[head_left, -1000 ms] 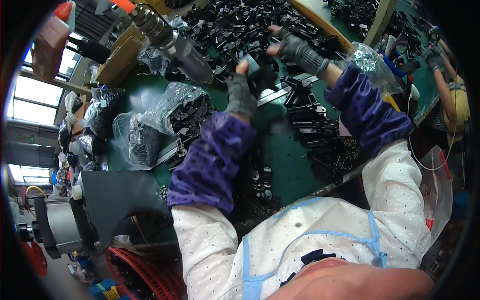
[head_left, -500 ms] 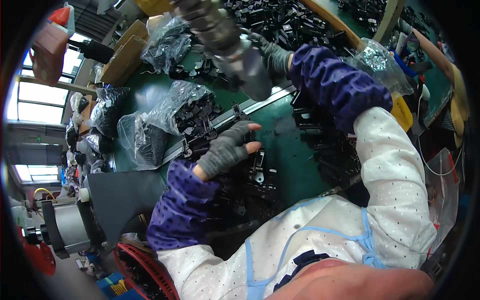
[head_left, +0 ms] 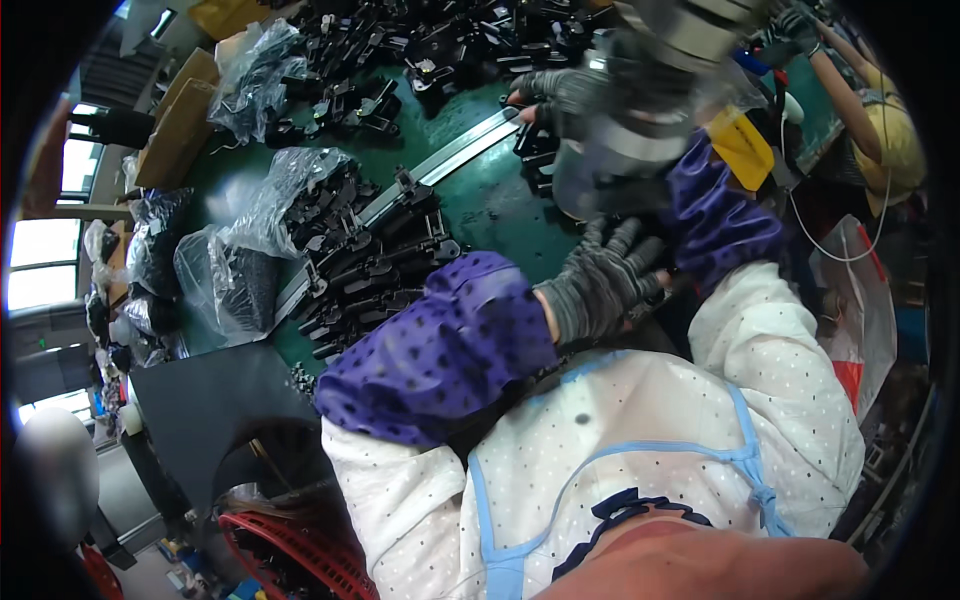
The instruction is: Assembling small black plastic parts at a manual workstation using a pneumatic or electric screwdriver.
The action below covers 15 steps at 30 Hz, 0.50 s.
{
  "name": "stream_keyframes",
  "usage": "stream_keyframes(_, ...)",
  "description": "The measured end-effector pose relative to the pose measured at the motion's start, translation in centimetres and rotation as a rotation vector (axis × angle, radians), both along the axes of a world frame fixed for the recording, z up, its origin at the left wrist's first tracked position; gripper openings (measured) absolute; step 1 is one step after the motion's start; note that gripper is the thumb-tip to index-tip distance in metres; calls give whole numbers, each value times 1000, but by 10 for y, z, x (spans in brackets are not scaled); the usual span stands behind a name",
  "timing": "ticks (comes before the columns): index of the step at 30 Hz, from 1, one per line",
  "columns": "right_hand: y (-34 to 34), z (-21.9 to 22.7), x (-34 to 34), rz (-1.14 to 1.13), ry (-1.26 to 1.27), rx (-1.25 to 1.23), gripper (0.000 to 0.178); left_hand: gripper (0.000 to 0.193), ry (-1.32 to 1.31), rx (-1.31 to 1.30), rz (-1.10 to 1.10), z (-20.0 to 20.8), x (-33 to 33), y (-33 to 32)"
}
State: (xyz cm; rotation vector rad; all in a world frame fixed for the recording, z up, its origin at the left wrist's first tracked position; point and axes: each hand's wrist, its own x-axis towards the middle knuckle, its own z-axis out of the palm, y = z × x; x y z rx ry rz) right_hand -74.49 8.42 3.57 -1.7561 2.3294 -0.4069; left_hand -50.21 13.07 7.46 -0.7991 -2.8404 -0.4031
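My left hand (head_left: 605, 285), in a grey striped fingerless glove, reaches across my front to dark parts (head_left: 640, 315) by the table's near edge. Its fingers are spread, palm down. Farther off, my right hand (head_left: 565, 92), gloved alike, is beside the far end of a metal rail (head_left: 450, 155). Two of its fingertips show near the rail; a blurred grey cylindrical tool (head_left: 640, 130) hides much of the hand and forearm, so its grip is unclear. Black metal hinge-like parts (head_left: 385, 265) lie in a row along the rail's near side.
Heaped black parts (head_left: 450, 45) cover the green table's (head_left: 490, 215) far side. Clear plastic bags of parts (head_left: 245, 275) and a cardboard box (head_left: 180, 130) stand at left. A red basket (head_left: 290, 550) sits at lower left. Another person's arm (head_left: 845, 105) shows at far right.
My left hand has moved from the rail rightward to the parts by the near edge. The view has shifted, and the blurred tool now appears farther right. Fingertips of my right hand now show.
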Motion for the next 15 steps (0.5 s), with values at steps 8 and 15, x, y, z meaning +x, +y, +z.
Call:
stream_keyframes(8,-18,-9,59,-14,-76,-167,23,52,-34,-153,139,-21,38,-6)
stream_keyframes(15,-40,4,114,-80,-218,-111,29,51,-130,-181,219,-10,72,-20)
